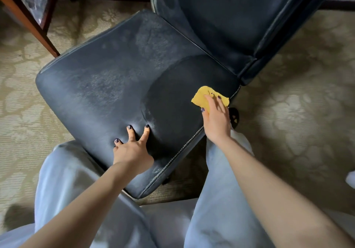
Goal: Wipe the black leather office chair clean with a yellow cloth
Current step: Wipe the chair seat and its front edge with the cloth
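**Cloth on the seat, by the backrest**

Head view: the yellow cloth (201,96) lies on the black leather chair (103,86) at the seat's right edge. The right hand (217,120) presses it flat, grip apart. The left hand (132,150) rests on the seat front, fingers spread wide.

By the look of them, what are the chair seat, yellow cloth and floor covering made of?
Chair seat: probably leather or leather-look vinyl, smooth, dull sheen, pale stitched seam, dusty grey film beside a darker wiped patch.
Yellow cloth: soft matte fabric, crumpled under the right hand; weave unclear.
Floor covering: seemingly woven carpet, beige, ribbed texture, floral pattern.
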